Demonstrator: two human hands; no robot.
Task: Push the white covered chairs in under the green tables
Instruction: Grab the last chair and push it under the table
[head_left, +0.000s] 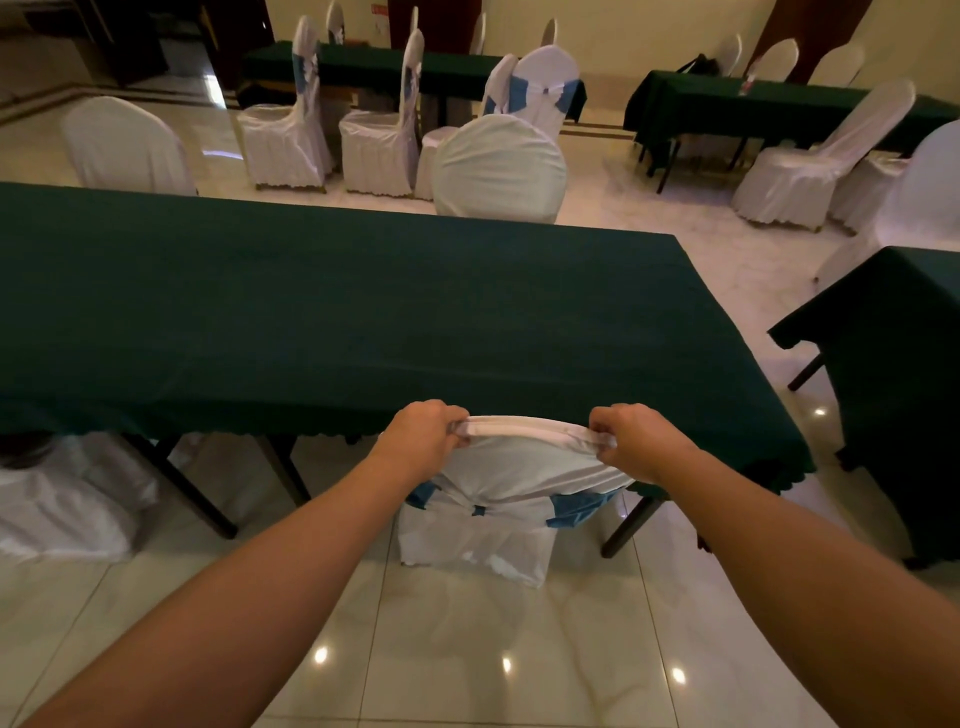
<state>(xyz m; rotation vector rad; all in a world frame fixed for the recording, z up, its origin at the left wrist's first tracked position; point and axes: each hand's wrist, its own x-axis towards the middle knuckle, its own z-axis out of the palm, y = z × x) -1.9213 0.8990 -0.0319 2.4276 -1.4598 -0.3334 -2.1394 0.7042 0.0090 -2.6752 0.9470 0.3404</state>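
Note:
A white covered chair (498, 478) with a blue sash stands right in front of me, its backrest top touching the near edge of the long green table (322, 312). My left hand (423, 434) grips the left corner of the backrest top. My right hand (631, 441) grips the right corner. The chair's seat is hidden under the tablecloth. Another white covered chair (57, 499) sits partly under the same table at the left.
Two white covered chairs (498, 166) (124, 148) stand at the table's far side. More green tables (898, 374) (753, 104) (395, 67) stand to the right and at the back, with several white chairs (810, 166) around them. Glossy tiled floor (493, 649) lies below me.

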